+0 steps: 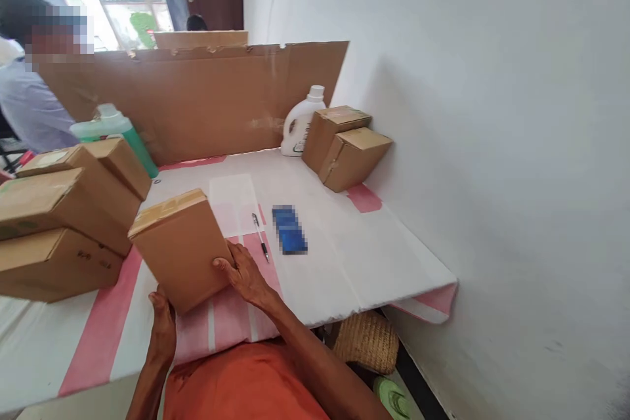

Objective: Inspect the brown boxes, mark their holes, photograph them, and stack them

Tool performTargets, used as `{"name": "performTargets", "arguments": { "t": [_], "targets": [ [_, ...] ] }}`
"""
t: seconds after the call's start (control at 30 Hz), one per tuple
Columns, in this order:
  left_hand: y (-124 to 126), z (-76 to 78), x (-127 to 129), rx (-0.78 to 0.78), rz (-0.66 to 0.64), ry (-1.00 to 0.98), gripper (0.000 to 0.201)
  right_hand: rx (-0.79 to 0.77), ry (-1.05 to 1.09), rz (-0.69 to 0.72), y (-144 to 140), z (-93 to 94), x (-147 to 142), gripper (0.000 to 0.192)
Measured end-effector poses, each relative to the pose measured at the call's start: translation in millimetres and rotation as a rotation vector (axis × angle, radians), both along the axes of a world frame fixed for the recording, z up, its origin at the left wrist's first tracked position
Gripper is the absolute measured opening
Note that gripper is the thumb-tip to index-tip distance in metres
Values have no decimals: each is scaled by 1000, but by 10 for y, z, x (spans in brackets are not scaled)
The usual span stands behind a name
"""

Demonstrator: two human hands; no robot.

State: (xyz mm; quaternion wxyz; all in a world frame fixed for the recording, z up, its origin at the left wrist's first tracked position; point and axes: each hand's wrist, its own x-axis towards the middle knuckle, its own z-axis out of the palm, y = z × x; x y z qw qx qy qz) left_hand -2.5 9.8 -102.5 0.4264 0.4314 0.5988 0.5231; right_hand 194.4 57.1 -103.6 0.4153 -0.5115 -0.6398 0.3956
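Note:
Between my two hands is a brown cardboard box point(182, 252), tilted, with clear tape along its top. My left hand point(162, 325) grips its lower left side, the fingers hidden behind it. On the right side, my right hand point(243, 272) holds the box with the thumb on the front face and the fingers around the edge. A pen point(260, 238) lies just beyond my right hand, beside a white sheet of paper point(230, 200). To the right of the pen is a blurred blue object point(290, 230).
Several cardboard boxes point(63, 236) are stacked at the left, before a green-liquid jug point(140, 144). Two boxes point(357, 161) and a white jug point(300, 121) stand at the back right. A cardboard panel point(211, 102) borders the table; a person point(32, 98) sits beyond. A wall is right.

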Motion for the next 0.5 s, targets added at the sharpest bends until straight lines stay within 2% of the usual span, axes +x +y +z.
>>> {"name": "performTargets", "arguments": {
  "t": [0.07,0.17,0.23,0.27,0.33,0.4,0.5],
  "targets": [
    [-59,147,173,-26,-21,140,97,-13,41,11,-30,147,180,60],
    [-59,451,538,46,-105,325,92,7,189,-49,-215,400,640,59],
    [56,607,865,153,-234,327,86,17,274,-140,-420,538,1033,55],
    [154,652,1058,212,-339,310,80,14,292,-209,-532,583,1242,52],
    [416,668,1507,316,-640,263,69,5,280,-390,-745,605,1664,50],
    [715,606,2028,354,-959,219,57,16,231,-597,-914,519,2069,55],
    [1097,443,2867,367,-1171,244,45,79,149,-868,-1046,207,2620,65]
  ]
}}
